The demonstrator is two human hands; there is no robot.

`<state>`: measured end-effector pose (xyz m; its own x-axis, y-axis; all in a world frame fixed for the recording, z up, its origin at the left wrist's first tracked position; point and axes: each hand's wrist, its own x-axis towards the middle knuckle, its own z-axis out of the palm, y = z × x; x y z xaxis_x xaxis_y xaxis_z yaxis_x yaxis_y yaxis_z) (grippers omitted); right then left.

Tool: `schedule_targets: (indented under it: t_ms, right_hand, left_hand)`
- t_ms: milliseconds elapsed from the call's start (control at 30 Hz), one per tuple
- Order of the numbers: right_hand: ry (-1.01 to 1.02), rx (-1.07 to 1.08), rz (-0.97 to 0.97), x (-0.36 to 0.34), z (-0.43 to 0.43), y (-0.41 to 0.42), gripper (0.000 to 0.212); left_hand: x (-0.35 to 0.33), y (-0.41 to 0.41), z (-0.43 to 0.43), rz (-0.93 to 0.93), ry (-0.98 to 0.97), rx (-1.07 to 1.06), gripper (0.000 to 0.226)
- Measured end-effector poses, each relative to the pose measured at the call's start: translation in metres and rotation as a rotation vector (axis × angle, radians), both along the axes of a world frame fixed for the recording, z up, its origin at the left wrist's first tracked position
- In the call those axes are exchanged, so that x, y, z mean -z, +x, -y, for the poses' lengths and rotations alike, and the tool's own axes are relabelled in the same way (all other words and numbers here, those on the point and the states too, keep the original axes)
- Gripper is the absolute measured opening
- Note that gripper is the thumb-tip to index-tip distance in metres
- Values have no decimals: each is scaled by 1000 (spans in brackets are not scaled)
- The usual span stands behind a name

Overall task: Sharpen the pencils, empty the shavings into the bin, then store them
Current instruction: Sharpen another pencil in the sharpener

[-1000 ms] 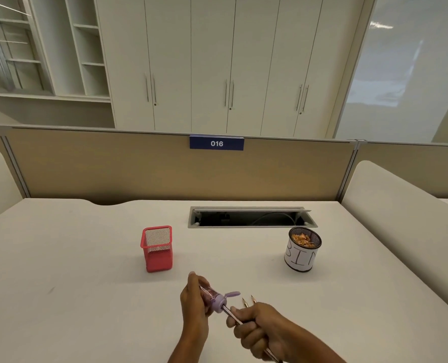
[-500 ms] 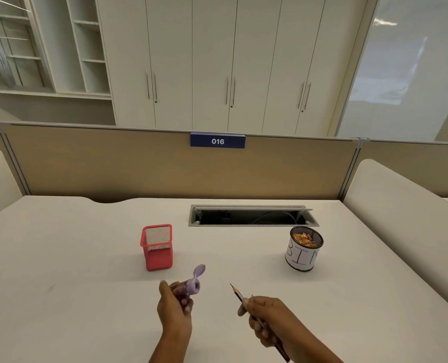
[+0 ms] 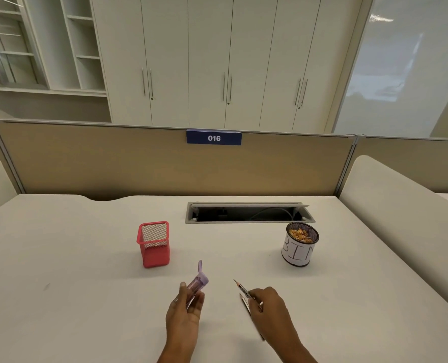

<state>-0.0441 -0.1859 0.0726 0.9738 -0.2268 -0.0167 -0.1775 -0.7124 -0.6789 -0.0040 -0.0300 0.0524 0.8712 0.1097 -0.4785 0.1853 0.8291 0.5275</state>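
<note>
A second ago one of the pencils [image 3: 241, 288] sat in the purple sharpener [image 3: 197, 282], with both hands together at lower centre of the frame. Now it is out and the hands have drawn apart: the left hand [image 3: 185, 310] grips the sharpener, its flap lid standing open, and the right hand [image 3: 268, 309] pinches the pencils (two pointed tips seem to show) just right of centre. I judge the sharpening done or nearly so, leaving the shavings for the bin [image 3: 299, 248] at right on the tabletop [image 3: 73, 258] and the pencils for the red mesh holder [image 3: 153, 246] left of centre.
</note>
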Motion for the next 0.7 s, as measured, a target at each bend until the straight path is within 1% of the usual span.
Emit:
schedule_targets:
  t_ms: [100, 200, 467, 700]
  right_hand:
    - [-152, 6, -26, 13, -2, 6, 26]
    - [-253, -12, -58, 26, -5, 11, 28]
    - [-344, -71, -126, 51, -12, 19, 31]
    - [-384, -77, -149, 59, -9, 21, 34]
  left_hand:
    - [2, -2, 0, 32, -19, 56, 21]
    - [2, -5, 2, 24, -42, 89, 19]
    - [8, -11, 4, -63, 42, 176, 12]
    - [13, -12, 4, -83, 26, 197, 14]
